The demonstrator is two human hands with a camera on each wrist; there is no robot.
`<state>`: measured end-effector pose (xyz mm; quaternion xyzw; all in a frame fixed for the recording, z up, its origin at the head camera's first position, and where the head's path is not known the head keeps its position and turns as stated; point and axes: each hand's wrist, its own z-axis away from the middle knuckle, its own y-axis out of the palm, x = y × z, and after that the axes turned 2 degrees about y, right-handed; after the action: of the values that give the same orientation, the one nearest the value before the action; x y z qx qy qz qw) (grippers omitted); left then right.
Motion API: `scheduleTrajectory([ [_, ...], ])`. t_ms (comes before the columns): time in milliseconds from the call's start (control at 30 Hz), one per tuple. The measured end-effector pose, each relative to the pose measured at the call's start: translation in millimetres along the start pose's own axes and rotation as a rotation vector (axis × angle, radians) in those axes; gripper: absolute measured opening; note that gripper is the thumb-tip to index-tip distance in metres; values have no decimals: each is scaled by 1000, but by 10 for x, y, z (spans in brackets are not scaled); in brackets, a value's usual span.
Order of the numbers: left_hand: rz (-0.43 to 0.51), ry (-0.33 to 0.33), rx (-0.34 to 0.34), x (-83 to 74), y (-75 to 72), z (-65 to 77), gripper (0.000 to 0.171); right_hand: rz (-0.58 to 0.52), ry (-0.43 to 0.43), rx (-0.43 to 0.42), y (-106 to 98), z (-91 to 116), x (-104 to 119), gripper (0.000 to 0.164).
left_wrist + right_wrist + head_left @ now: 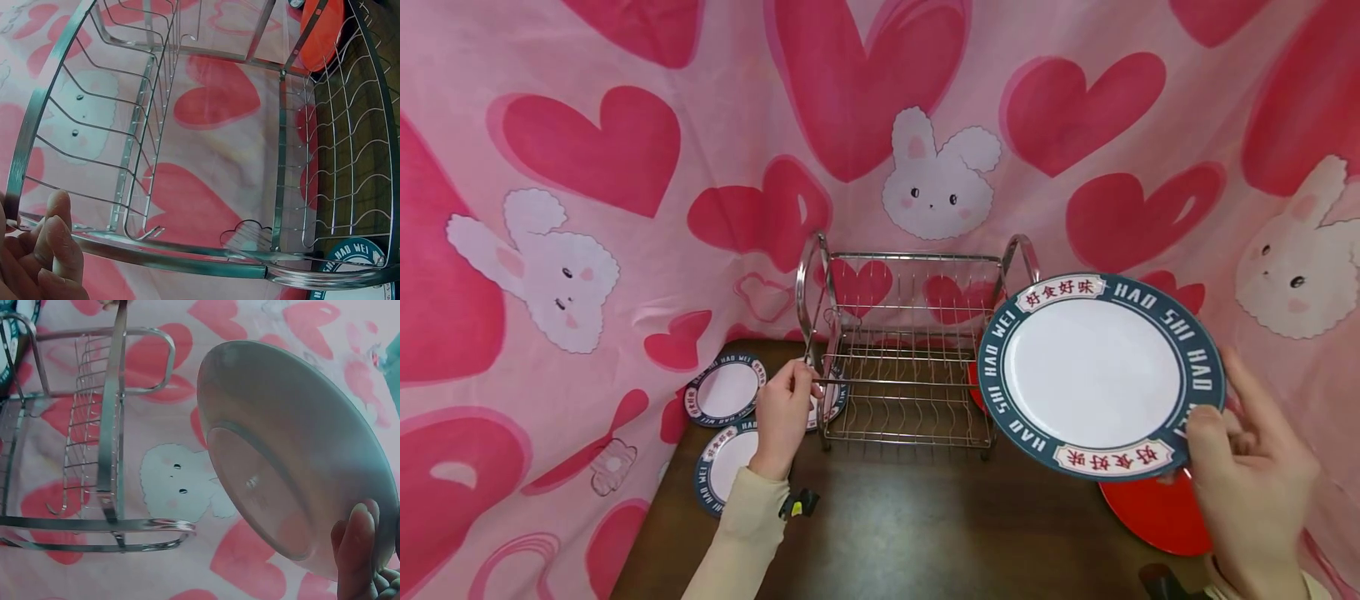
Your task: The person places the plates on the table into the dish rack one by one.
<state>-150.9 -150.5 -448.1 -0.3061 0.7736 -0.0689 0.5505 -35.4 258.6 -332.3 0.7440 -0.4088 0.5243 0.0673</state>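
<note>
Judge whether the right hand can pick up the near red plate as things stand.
Probably not: the right hand grips a white plate, which covers part of the near red plate in the head view. Freeing the hand first looks necessary.

My left sleeve (737,533) was long and cream-coloured, its plain cloth creased in soft folds and ending at the wrist. By that cuff I wore a small black device (801,504), blocky in shape, with one bright yellow-green patch on it. Only a little of my right sleeve (1219,587) showed at the lower edge of the head view, in the same pale cream, with a dark, rounded wrist piece (1161,581) beside it. My left fingers (64,247) were bare and creased at the joints; my right fingers (356,550) were bare too.
</note>
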Motion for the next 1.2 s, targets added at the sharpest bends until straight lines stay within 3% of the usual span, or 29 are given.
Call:
scheduleTrajectory([
  [200,7,3,1,11,14,-9,35,-73,-203,31,69,-125,97,59],
  [433,-1,12,-23,40,2,-22,35,-142,-344,49,241,-277,249,59],
  [567,5,20,-28,34,0,-29,35,-83,-407,7,338,-383,313,58],
  [1000,-7,25,-37,50,35,1,36,162,-596,32,643,-711,378,59],
  [1200,5,26,-31,47,51,19,36,266,-651,88,765,-770,449,62],
])
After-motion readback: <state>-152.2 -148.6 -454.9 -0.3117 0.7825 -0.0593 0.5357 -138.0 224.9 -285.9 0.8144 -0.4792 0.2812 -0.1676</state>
